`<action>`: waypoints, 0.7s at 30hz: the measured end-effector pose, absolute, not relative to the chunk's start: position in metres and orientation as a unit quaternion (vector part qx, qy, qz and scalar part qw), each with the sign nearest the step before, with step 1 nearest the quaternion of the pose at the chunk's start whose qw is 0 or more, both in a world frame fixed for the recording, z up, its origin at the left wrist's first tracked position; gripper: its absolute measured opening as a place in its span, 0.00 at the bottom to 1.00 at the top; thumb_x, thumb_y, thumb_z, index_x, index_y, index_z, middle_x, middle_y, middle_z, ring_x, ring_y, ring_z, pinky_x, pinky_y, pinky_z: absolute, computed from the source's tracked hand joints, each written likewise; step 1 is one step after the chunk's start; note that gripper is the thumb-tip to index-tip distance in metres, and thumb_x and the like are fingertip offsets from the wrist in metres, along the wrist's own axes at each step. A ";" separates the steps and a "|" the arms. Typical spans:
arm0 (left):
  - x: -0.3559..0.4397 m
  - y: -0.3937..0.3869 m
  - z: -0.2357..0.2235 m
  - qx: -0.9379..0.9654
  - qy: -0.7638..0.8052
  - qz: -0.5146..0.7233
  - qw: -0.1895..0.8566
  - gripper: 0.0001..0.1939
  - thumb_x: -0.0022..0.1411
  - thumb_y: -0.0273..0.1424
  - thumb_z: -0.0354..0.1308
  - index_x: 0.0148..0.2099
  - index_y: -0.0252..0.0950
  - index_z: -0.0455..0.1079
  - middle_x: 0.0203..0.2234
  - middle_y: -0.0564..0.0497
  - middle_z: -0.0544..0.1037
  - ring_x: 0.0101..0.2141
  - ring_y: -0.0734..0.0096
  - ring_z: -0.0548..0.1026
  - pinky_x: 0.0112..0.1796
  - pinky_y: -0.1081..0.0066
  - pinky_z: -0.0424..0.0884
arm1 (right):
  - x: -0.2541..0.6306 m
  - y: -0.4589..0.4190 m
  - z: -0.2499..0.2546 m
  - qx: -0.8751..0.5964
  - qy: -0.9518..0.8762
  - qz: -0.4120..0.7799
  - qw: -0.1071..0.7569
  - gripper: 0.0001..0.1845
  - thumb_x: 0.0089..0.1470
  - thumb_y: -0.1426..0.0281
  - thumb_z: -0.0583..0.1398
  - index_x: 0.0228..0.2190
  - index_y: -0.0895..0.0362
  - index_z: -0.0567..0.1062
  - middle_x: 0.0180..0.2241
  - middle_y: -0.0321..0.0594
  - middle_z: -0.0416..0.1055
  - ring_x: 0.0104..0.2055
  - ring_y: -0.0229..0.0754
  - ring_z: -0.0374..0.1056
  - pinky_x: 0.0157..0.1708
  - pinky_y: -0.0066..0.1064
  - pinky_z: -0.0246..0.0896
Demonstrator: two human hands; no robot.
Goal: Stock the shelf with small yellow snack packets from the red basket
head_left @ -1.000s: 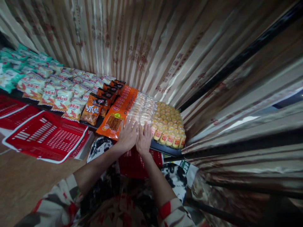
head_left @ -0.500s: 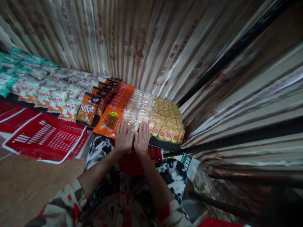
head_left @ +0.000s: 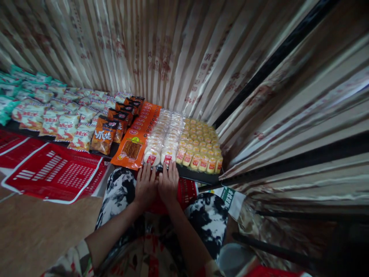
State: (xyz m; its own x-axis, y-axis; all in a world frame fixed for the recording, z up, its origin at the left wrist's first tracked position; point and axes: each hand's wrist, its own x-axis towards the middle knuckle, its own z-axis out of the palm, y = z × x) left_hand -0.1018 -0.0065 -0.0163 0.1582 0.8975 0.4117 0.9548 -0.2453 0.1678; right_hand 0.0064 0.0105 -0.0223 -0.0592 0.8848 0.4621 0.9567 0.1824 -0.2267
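Side by side, my left hand [head_left: 146, 184] and my right hand [head_left: 168, 181] lie flat with fingers stretched out, fingertips at the near edge of the dark shelf [head_left: 191, 175]. Neither holds anything. Just beyond the fingertips are two rows of round white rice crackers [head_left: 152, 156] in clear wrappers, the front ones with red labels. Left of them lies a flat orange snack packet [head_left: 134, 146]. To the right stand several rows of small yellow wrapped snacks [head_left: 198, 148]. Whether my fingertips touch the front crackers or only the shelf edge, I cannot tell.
Further left stand orange-and-black snack bags [head_left: 103, 134], white snack bags [head_left: 66, 125] and green bags [head_left: 5, 104]. Red baskets [head_left: 57, 169] sit below the shelf. A pleated curtain [head_left: 161, 50] hangs behind, with black bars [head_left: 273, 73] at the right.
Both hands have drawn back toward me, off the wrapped crackers to the shelf's near edge. The front crackers and their red labels now show. The view has shifted slightly.
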 end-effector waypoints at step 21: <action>-0.099 0.004 -0.023 -0.761 -0.588 -0.268 0.054 0.24 0.65 0.30 0.43 0.59 0.22 0.55 0.60 0.31 0.56 0.63 0.53 0.46 0.57 0.54 0.59 | 0.010 0.015 -0.026 -0.631 -0.728 -0.065 0.260 0.25 0.59 0.73 0.47 0.57 0.63 0.61 0.62 0.52 0.51 0.66 0.49 0.38 0.58 0.44 0.45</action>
